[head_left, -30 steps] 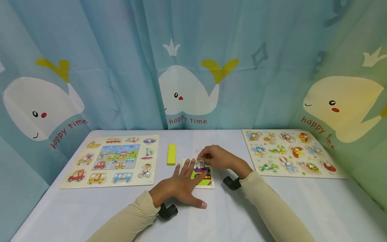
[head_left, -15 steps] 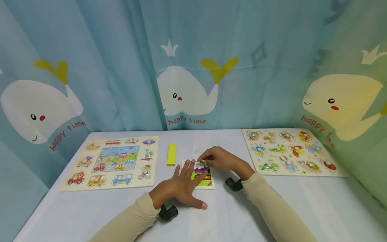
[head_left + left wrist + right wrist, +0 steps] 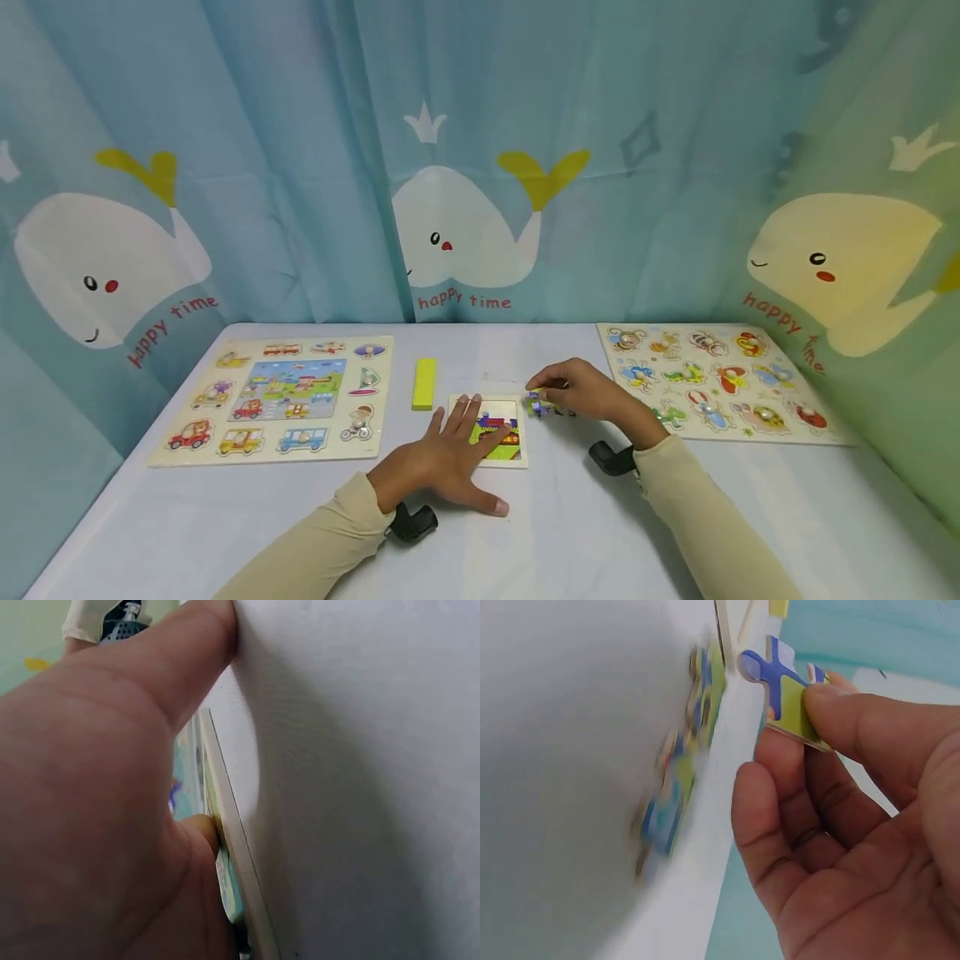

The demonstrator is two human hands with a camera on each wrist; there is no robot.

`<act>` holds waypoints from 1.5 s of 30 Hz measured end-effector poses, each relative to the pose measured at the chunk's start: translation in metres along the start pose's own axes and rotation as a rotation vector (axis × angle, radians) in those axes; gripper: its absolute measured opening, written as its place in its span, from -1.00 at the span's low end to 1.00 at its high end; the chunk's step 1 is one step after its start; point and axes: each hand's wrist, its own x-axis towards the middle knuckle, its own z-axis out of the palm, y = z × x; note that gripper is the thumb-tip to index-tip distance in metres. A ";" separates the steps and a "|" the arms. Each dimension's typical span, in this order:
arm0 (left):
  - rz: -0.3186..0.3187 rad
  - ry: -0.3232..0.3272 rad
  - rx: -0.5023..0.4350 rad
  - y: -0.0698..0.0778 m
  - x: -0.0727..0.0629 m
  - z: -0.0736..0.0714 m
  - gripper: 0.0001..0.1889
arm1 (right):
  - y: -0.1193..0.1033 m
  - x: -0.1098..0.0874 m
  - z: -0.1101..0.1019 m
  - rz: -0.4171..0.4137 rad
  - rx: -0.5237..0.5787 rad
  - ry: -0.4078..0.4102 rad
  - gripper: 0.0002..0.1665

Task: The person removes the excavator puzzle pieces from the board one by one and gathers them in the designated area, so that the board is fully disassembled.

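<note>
I have a small jigsaw piece (image 3: 789,697) pinched in my right hand (image 3: 587,390), thumb on its printed face and fingers behind, just off the right edge of the tray (image 3: 523,446), near its far right corner. I expect it to weigh almost nothing and to be stiff, thin wood or card that won't bend; the printed face may be a little slick. The round purple knob looks like the weakest spot, so I'd take hold by the broad green part, where my thumb sits, and leave the knob free. Pressing hard would gain nothing.

My left hand (image 3: 446,462) is spread wide and flat, fingers across the left side of the tray, thumb reaching past its near edge towards the table's (image 3: 517,558) front.

My left fingers hide part of the train picture (image 3: 504,452) in the tray, so I can't tell how complete it is; its far strip shows bare. More loose pieces (image 3: 664,810) lie on the cloth under my right hand, blurred from the wrist, and I can't count them. My thumb covers one end of the piece I hold. From my left wrist the tray shows only edge-on, its face mostly behind my palm.
</note>
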 end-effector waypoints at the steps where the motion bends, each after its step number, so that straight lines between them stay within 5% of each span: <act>1: -0.005 0.010 0.001 0.000 -0.001 0.000 0.09 | 0.002 -0.002 -0.002 0.003 0.004 0.003 -0.77; 15: 0.018 0.038 -0.001 0.001 -0.002 -0.001 0.07 | 0.020 -0.025 -0.028 0.096 -0.018 0.072 -0.80; 26: 0.020 0.042 -0.003 -0.002 0.000 0.004 0.08 | 0.039 -0.037 -0.042 0.149 0.016 0.025 -0.81; 37: 0.022 0.038 0.019 -0.001 0.002 0.000 0.09 | 0.041 -0.038 -0.040 0.176 0.011 -0.007 -0.86; 45: 0.015 0.023 -0.020 0.000 -0.002 0.000 0.08 | 0.037 -0.036 -0.034 0.199 -0.095 0.013 -0.88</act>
